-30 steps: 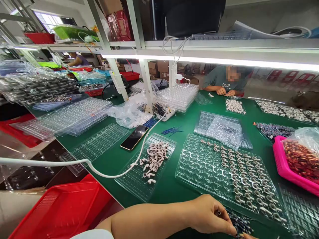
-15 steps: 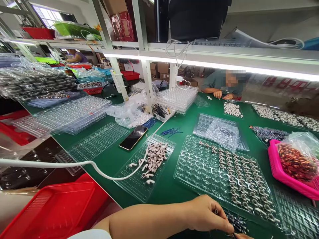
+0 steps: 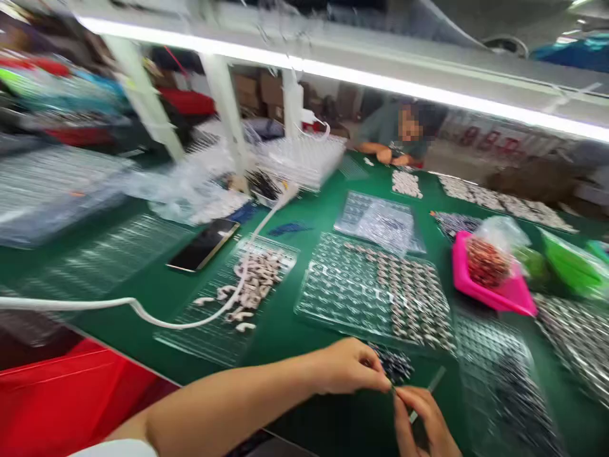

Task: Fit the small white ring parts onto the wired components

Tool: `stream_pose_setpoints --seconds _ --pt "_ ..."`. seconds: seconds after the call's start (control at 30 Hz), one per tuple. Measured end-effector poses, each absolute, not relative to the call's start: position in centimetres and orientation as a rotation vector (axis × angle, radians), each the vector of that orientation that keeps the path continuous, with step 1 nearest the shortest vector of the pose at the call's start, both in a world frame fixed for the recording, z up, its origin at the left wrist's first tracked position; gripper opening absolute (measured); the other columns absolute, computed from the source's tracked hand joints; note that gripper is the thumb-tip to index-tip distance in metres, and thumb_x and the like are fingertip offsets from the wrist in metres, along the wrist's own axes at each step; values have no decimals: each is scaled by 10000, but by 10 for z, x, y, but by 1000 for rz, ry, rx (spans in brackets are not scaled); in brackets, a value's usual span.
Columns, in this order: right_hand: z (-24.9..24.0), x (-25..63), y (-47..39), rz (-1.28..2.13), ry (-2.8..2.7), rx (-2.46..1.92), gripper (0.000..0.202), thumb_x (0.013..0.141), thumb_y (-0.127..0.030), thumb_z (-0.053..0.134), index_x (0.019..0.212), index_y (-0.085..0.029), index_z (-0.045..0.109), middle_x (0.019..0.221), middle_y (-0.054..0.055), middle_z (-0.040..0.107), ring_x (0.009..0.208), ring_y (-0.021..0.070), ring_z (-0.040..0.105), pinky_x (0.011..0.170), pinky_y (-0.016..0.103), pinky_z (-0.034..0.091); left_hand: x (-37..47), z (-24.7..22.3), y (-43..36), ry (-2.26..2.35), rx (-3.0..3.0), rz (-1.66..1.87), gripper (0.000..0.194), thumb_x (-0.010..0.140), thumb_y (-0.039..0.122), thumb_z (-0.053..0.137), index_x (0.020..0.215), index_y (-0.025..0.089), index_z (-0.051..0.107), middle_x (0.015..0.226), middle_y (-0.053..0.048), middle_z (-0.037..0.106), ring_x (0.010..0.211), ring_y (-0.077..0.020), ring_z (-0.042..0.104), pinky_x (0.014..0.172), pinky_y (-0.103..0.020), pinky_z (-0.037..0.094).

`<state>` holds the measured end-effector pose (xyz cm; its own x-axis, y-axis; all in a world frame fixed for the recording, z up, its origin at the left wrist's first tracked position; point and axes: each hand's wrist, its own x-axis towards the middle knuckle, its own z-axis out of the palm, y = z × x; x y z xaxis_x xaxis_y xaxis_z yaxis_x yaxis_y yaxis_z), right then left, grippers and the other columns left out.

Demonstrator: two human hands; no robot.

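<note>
Near the front edge of the green table, my left hand is closed in a pinch, thumb against fingers. Its fingertips meet those of my right hand, which is pinching too. A small dark thin piece shows between them, too blurred to name. Just behind my hands lies a pile of small dark parts. A thin pale strip lies by my right hand. Beyond the pile, a clear moulded tray carries rows of small grey-beige curved parts in its right half.
Loose beige curved parts lie on another clear tray, crossed by a white cable. A phone lies left of it. A pink basket with bagged reddish parts stands right. A co-worker sits across. Red container, lower left.
My view has swung right and is blurred, so the table appears shifted left. More of my right hand now shows. Both hands stay together at the fingertips.
</note>
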<state>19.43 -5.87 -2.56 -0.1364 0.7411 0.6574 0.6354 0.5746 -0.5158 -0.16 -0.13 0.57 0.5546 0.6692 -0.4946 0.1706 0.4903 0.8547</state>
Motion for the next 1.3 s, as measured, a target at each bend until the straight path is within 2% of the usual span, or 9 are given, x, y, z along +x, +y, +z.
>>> stream_pose_setpoints --seconds 0.07,0.2,0.47,0.63,0.9,1.07,1.3 --pt "-20 185 -68 174 -1778 -1209 101 871 -136 620 943 -200 650 832 47 705 754 166 704 693 270 578 -1 8 -2 915 973 396 315 622 424 761 712 156 623 540 66 449 462 -69 357 431 -211 262" --pt "-25 181 -74 373 -1738 -1252 191 892 -78 557 1028 -204 604 890 48 659 845 162 653 738 312 552 -1 4 1 754 765 377 310 681 400 752 717 148 575 525 81 393 478 -57 270 437 -191 186" --pt "-25 183 -78 477 -1665 -1270 174 894 -86 554 1001 -216 595 875 24 634 817 149 612 723 297 499 2 8 -1 728 757 376 266 732 343 720 695 143 548 527 83 366 499 -61 249 457 -198 168" --pt "-23 182 -79 573 -1585 -1322 115 906 -124 553 944 -221 602 847 9 619 776 137 598 692 269 472 3 5 -2 794 912 423 250 776 353 676 717 150 541 605 64 415 523 -68 299 467 -211 205" --pt "-24 184 -81 740 -1440 -1378 62 919 -204 558 901 -223 614 811 -7 587 714 118 558 648 239 444 3 14 -8 936 1364 532 215 858 329 556 725 160 555 609 54 431 575 -97 359 539 -231 292" --pt "-26 185 -82 830 -1369 -1419 92 916 -250 557 860 -209 618 775 -5 573 685 121 552 619 234 438 2 16 -13 969 1652 695 195 876 269 503 715 170 553 680 18 520 622 -115 456 578 -231 359" --pt "-21 185 -81 881 -1275 -1431 128 903 -289 575 839 -196 635 759 2 578 663 121 546 602 230 444 2 16 -15 955 1768 782 177 866 216 481 702 182 538 664 19 526 616 -115 473 583 -224 377"
